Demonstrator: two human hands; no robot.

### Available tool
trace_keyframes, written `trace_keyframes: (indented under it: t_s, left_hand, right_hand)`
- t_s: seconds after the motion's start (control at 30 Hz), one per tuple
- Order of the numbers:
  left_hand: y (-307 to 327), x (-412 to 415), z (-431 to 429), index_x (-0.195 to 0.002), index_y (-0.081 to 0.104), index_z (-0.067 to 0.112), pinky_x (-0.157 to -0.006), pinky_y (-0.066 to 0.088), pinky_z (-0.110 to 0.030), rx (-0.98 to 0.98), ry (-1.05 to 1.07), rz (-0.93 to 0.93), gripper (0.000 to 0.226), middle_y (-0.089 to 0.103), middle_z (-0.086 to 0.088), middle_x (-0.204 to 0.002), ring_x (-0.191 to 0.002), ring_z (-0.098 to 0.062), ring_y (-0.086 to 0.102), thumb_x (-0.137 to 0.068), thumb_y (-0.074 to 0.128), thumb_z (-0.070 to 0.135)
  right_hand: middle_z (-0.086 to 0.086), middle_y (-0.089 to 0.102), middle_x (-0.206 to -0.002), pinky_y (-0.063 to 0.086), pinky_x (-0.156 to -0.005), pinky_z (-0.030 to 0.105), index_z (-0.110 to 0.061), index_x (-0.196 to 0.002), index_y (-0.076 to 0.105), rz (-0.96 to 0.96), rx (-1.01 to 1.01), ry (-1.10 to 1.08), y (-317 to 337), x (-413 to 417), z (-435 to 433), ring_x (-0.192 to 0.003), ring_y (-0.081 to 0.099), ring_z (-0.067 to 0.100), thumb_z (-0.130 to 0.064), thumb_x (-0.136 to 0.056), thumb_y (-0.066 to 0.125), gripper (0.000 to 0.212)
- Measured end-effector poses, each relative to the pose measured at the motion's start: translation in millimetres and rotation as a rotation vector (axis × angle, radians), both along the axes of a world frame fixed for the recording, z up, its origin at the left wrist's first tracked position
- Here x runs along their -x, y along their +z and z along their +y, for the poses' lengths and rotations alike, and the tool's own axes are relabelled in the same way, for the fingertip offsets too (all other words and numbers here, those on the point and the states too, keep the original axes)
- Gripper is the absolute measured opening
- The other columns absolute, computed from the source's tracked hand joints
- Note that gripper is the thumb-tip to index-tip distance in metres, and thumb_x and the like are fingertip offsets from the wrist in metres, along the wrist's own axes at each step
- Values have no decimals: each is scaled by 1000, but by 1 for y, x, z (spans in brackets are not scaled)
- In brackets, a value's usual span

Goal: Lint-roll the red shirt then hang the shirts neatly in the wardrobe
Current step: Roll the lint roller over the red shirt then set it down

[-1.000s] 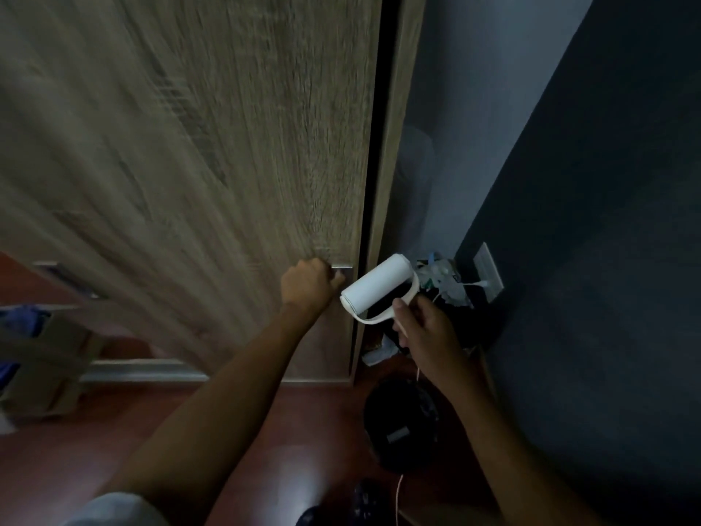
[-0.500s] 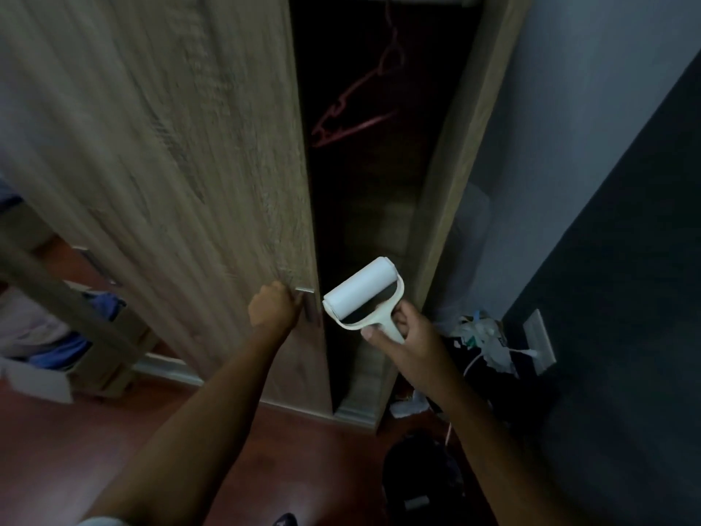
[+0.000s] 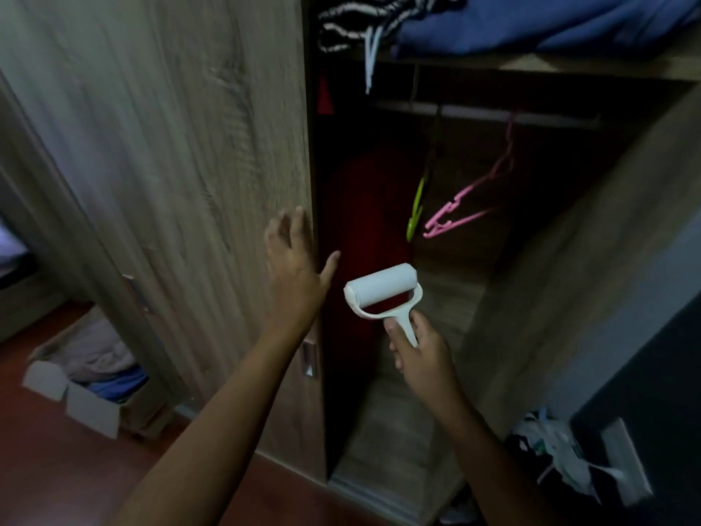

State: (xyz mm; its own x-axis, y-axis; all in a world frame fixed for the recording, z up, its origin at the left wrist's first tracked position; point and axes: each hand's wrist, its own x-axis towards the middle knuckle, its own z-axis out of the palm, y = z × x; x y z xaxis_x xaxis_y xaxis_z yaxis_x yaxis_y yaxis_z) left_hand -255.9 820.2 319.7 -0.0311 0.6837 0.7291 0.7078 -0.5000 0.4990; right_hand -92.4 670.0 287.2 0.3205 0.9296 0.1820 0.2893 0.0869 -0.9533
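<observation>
The wooden sliding wardrobe door (image 3: 170, 184) stands pushed to the left, and the wardrobe is open. My left hand (image 3: 294, 260) is spread flat against the door's right edge, above its metal handle (image 3: 309, 358). My right hand (image 3: 421, 354) grips the handle of a white lint roller (image 3: 381, 288), held upright in front of the opening. A dark red shirt (image 3: 360, 222) hangs inside on the left, dim in shadow. A green hanger (image 3: 415, 206) and a pink hanger (image 3: 466, 210) hang bare from the rail (image 3: 493, 113).
A shelf above the rail holds folded blue cloth (image 3: 531, 20) and a black-and-white striped garment (image 3: 352, 20). A cardboard box of clothes (image 3: 87, 381) sits on the red floor at left. Clutter and a wall socket (image 3: 622, 461) lie at lower right by the dark wall.
The door has slid far to the left, exposing the wardrobe's inside. My left hand has let go of the handle and now lies open on the door edge. The roller stays in my right hand.
</observation>
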Motion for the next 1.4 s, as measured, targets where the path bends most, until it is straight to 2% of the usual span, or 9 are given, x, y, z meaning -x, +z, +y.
trace_keyframes:
  t_s: [0.13,0.23,0.37,0.77,0.93,1.2,1.33,1.4]
  left_hand:
    - [-21,40,38,-158,15,15,-113,35,-58,160,38,-79,90,20,-25,-158,-146,-40,24,-90,70,38]
    - [-23,60,55,-157,16,11,-114,30,-53,159,24,-84,90,19,-28,-157,-145,-42,23,-90,71,35]
    - [-22,84,73,-157,16,13,-114,31,-51,141,28,-94,89,21,-28,-156,-144,-42,25,-90,70,36]
    - [-24,135,108,-159,16,12,-112,33,-51,140,15,-78,89,17,-27,-157,-145,-42,23,-92,67,42]
    - [-22,151,119,-159,17,13,-111,25,-41,158,-1,-117,90,17,-26,-158,-147,-40,20,-91,69,39]
    - [-20,168,126,-159,14,15,-112,24,-39,188,8,-113,92,15,-23,-160,-149,-37,18,-91,70,40]
    - [-19,168,126,-159,15,16,-114,28,-44,202,14,-108,92,17,-21,-160,-148,-37,20,-90,71,40]
    - [-18,165,123,-157,19,16,-114,35,-50,204,45,-121,87,22,-19,-157,-145,-35,26,-90,70,41]
  right_hand:
    - [-1,59,-67,42,-49,21,-19,-92,60,17,-39,22,12,28,33,-50,51,2,-30,-100,57,13]
    - [3,58,-66,42,-48,24,-16,-92,60,20,-38,31,12,47,55,-49,51,5,-29,-100,57,15]
    - [1,57,-63,40,-45,28,-15,-87,59,43,-31,20,3,78,81,-46,49,11,-29,-99,59,18]
    - [4,56,-66,39,-43,24,-9,-87,56,79,-3,12,-5,115,115,-47,48,11,-31,-101,55,26]
    - [2,58,-66,40,-45,22,-16,-86,58,54,10,13,-7,123,127,-49,49,9,-34,-101,54,24]
    - [-1,60,-66,43,-52,27,-25,-85,58,9,-12,16,-10,133,142,-52,54,7,-39,-101,52,22]
    - [-4,59,-67,44,-50,27,-29,-88,58,35,-18,-12,-6,132,141,-54,55,10,-42,-102,49,21]
    - [2,55,-66,42,-45,27,-26,-90,58,69,-27,-42,-2,128,138,-50,51,15,-43,-103,46,25]
